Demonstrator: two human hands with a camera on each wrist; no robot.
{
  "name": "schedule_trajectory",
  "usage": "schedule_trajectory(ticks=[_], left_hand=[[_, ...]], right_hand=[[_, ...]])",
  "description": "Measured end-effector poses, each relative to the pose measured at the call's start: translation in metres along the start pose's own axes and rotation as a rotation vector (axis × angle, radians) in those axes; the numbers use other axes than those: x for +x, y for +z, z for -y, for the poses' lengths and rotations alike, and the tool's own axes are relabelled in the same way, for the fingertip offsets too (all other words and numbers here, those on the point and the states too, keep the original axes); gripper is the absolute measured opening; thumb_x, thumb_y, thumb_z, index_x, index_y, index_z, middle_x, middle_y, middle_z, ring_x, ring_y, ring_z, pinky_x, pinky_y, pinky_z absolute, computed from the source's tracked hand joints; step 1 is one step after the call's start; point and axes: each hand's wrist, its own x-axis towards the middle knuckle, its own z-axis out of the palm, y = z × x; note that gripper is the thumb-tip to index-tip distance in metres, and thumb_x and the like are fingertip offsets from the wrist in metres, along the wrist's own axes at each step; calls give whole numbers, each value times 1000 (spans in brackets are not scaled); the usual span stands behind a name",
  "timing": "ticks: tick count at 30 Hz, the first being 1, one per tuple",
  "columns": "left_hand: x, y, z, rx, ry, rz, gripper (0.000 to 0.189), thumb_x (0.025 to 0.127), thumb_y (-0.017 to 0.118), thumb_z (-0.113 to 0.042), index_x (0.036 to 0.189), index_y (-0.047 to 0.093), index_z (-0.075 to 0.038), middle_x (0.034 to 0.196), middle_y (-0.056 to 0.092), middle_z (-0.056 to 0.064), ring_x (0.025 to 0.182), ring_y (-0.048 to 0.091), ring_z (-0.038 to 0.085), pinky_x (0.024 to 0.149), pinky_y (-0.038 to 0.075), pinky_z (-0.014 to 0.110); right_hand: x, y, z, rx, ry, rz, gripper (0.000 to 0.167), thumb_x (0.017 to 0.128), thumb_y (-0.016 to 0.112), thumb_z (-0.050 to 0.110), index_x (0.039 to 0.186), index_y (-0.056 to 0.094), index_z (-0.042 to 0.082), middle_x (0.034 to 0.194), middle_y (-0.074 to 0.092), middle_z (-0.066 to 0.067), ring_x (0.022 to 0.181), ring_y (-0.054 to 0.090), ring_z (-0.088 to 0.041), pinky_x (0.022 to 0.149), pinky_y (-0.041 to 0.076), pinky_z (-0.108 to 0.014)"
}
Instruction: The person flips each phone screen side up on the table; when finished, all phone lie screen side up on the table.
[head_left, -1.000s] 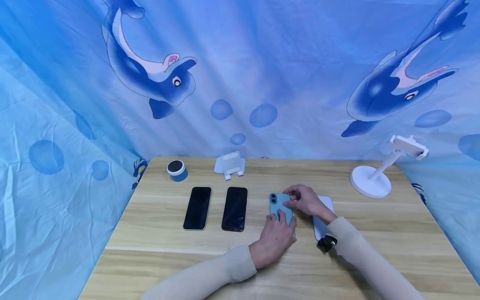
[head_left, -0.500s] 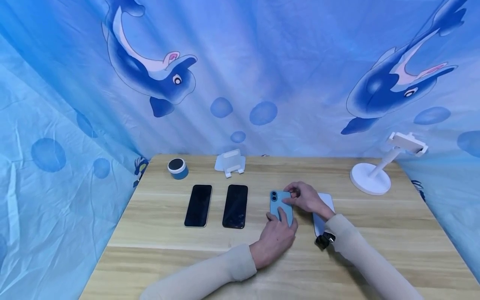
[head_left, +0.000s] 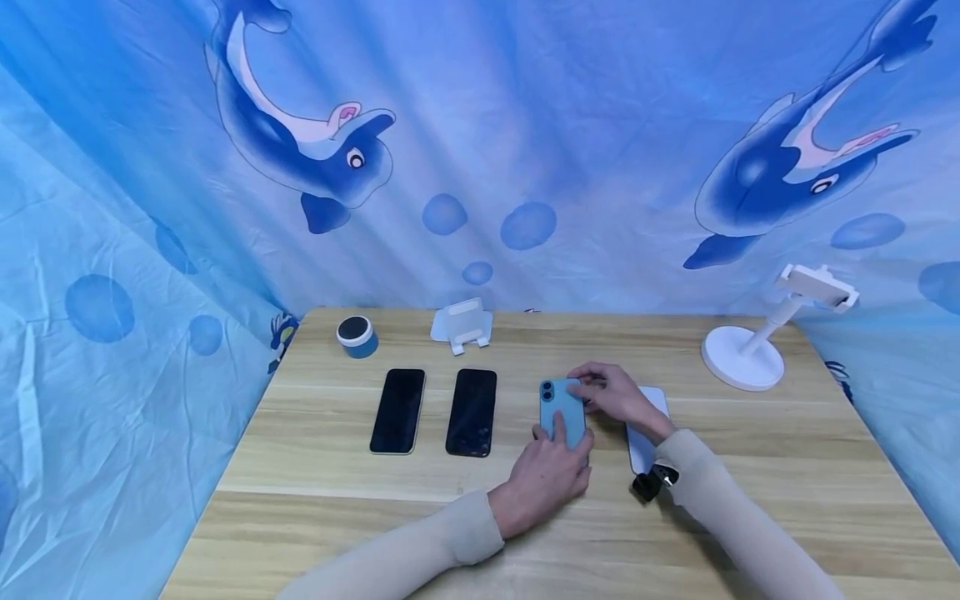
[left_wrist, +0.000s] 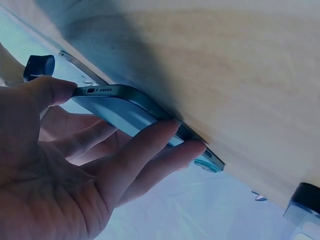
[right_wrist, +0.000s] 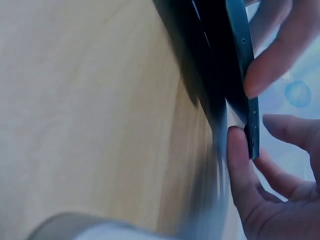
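Note:
A light blue phone (head_left: 568, 415) with two camera lenses faces back-up over the table, both hands on it. My left hand (head_left: 546, 479) grips it near the bottom end. In the left wrist view the thumb presses the corner beside the charging port, two fingers lie along the far side edge, and the phone (left_wrist: 125, 107) stands tilted over the wood. My right hand (head_left: 611, 393) pinches the upper right corner. One fingertip (right_wrist: 238, 140) reaches onto the screen side in the right wrist view. Partly under the right wrist lies a white flat slab (head_left: 643, 446).
Two dark-screened phones, a left one (head_left: 398, 412) and a right one (head_left: 471, 413), lie to the left. Behind them are a blue-and-white round jar (head_left: 357, 337) and a small white stand (head_left: 464, 323). A white phone holder (head_left: 746, 357) on a round base stands at right.
Both hands stay on the light blue phone. My left hand has shifted slightly and more of the phone's back shows. The right hand has barely moved.

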Motion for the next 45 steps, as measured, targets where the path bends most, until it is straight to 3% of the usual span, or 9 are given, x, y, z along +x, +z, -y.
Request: schedule_trajectory(ticks=[5, 9, 15, 24, 29, 34, 40, 45], left_hand=[[-1, 0, 1, 53, -5, -34, 46, 102, 58, -50, 138, 61, -22, 129, 72, 22, 92, 76, 35, 52, 59, 29], [-1, -1, 2, 29, -7, -31, 48, 102, 58, -49, 140, 61, -21, 127, 72, 22, 90, 76, 34, 53, 59, 28], [-5, -4, 4, -118, -41, -17, 54, 100, 61, -45, 145, 57, -15, 123, 66, 20, 88, 74, 33, 49, 55, 24], [-13, -8, 11, -312, -88, 24, 64, 99, 61, -39, 155, 49, -9, 124, 65, 18, 87, 72, 25, 55, 57, 23], [-15, -10, 19, -488, -109, 27, 65, 100, 61, -33, 157, 44, -8, 126, 63, 17, 83, 71, 20, 63, 59, 25], [-17, -16, 28, -717, -152, 48, 69, 96, 61, -24, 159, 38, -6, 132, 58, 18, 95, 71, 21, 77, 60, 26], [-16, -19, 38, -1000, -258, 72, 74, 90, 63, -18, 159, 37, -7, 121, 58, 9, 87, 57, 9, 74, 49, 21], [-12, -17, 47, -1187, -312, 53, 73, 87, 68, -7, 155, 42, -2, 119, 57, 10, 85, 61, 4, 73, 52, 18]], right_hand=[[0, -5, -4, 89, -13, 45, 37, 108, 47, 6, 143, 57, -4, 128, 67, -28, 96, 73, -20, 82, 64, -34], [0, -8, -6, 122, -13, 72, 43, 103, 46, -3, 146, 55, -2, 138, 62, -29, 108, 72, -22, 86, 63, -34], [-1, -13, -10, 140, -63, 136, 52, 102, 56, 2, 153, 48, 2, 144, 56, -29, 119, 69, -29, 90, 63, -37], [-4, -11, -18, 157, -115, 201, 56, 104, 60, 8, 156, 42, 0, 143, 56, -31, 115, 71, -21, 94, 61, -37], [-4, -8, -21, 160, -143, 238, 57, 104, 59, 5, 157, 39, -2, 143, 54, -32, 119, 68, -24, 96, 60, -35], [-4, -5, -21, 167, -129, 237, 55, 104, 60, 7, 155, 41, -3, 146, 53, -32, 122, 69, -24, 97, 60, -34], [-4, -1, -15, 165, -109, 222, 58, 102, 68, 19, 154, 46, 6, 143, 57, -27, 115, 71, -21, 97, 60, -34], [-4, -1, -11, 67, -94, 167, 63, 99, 72, 23, 156, 46, 16, 143, 58, -21, 109, 72, -23, 97, 57, -37]])
